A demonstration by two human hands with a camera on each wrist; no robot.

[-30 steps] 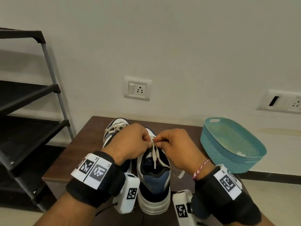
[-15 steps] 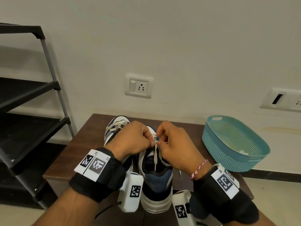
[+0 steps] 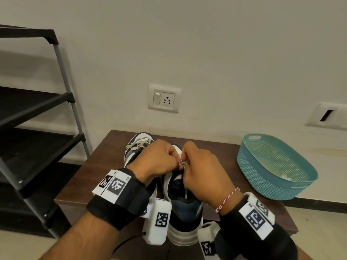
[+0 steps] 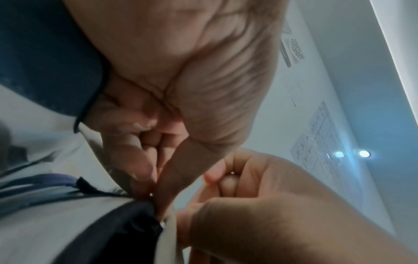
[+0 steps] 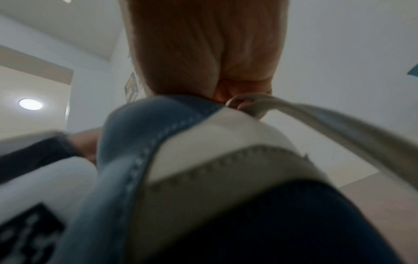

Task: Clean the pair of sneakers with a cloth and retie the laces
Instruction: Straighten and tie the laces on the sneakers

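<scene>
Two navy, blue and white sneakers stand side by side on the brown table (image 3: 105,166), toes toward the wall. The left sneaker (image 3: 137,145) shows tied pale laces. Over the tongue of the right sneaker (image 3: 185,212) both hands meet. My left hand (image 3: 159,160) pinches the pale lace (image 4: 169,237) between thumb and forefinger at the shoe's upper edge. My right hand (image 3: 202,169) pinches the lace (image 5: 305,112) too, and one strand runs off to the right. No cloth is in sight.
A teal plastic basket (image 3: 274,166) sits on the table's right end. A black shoe rack (image 3: 37,132) stands at the left. A wall socket (image 3: 164,98) is just behind the table.
Both hands have drawn closer together over the right sneaker's tongue and now cover the lace strands that were visible hanging between them. The view has shifted slightly.
</scene>
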